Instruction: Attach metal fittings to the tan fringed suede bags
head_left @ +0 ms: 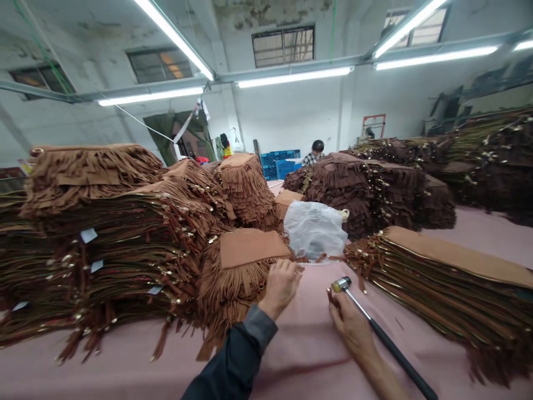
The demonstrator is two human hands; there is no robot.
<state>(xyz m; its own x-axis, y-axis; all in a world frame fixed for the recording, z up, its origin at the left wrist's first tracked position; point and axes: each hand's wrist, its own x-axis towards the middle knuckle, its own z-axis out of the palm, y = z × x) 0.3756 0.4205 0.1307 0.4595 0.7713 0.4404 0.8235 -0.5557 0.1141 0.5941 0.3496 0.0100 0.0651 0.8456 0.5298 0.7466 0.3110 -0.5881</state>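
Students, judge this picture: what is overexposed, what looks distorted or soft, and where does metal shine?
Head view: the fluorescent tubes blow out to white; head view: the edges look stretched, and the dark fringed stack at far right looks soft; head view: the hammer shines at its metal neck.

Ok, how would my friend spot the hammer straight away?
Find the big pink tabletop, then the person's right hand. The hammer lies alongside that hand; unlike the fringed brown pile nearby, it has a long, straight black handle.
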